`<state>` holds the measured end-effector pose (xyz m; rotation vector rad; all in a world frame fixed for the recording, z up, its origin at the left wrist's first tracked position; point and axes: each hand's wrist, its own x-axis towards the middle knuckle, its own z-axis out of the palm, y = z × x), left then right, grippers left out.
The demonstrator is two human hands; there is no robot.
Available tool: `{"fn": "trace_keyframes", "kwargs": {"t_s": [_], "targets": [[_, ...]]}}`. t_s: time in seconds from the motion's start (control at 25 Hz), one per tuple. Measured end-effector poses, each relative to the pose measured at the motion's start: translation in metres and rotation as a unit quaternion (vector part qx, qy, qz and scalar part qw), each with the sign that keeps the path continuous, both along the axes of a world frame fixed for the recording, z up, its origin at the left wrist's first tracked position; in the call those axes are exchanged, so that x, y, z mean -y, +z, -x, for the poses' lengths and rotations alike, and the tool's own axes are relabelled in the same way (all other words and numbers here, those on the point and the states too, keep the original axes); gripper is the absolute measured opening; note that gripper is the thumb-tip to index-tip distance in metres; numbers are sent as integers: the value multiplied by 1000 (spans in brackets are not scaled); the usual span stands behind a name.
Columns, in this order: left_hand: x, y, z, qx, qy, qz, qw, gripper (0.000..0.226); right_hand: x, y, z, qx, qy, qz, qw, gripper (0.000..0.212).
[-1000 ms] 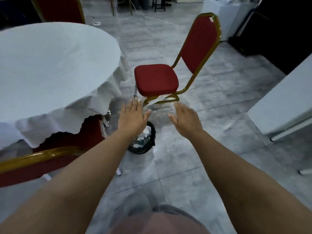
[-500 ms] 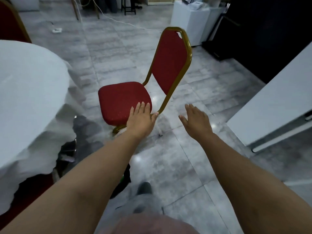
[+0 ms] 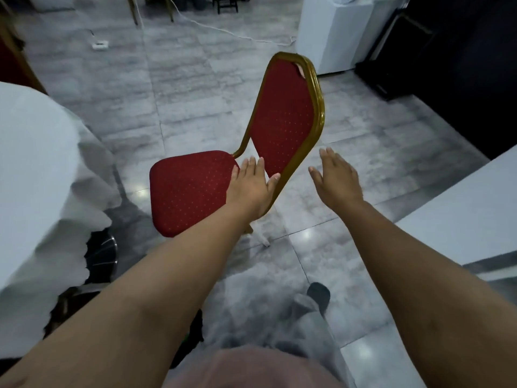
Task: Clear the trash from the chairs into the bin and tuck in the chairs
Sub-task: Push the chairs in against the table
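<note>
Now at the tucking step: my left hand [image 3: 250,189] and right hand [image 3: 337,180], grips open and empty, reach toward the red chair [image 3: 193,189], standing bare beside the desk [image 3: 36,163]. Next: grasp its backrest, push inward.

head cam: worn on person | faces forward and down, wide-angle | near: both forearms | mid: red chair [image 3: 193,189] | far: floor [image 3: 195,88], cabinet [image 3: 333,32]
</note>
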<state>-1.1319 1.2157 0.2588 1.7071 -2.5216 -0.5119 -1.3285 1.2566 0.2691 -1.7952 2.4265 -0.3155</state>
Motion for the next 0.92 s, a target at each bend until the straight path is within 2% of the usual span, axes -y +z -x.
{"fn": "trace_keyframes", "kwargs": {"t_s": [0.28,0.44,0.64,0.92], "targets": [[73,-3,103,-20,111,-13,994,71,131,12,91,12,106,26,994,59],[111,0,168,-65,181,-14,981,70,202,22,134,4,188,13,982,59],[146,1,218,-107,207,13,972,69,263,18,159,36,257,17,966,61],[191,2,247,-141,215,88,962,65,320,16,164,81,303,44,948,64]]}}
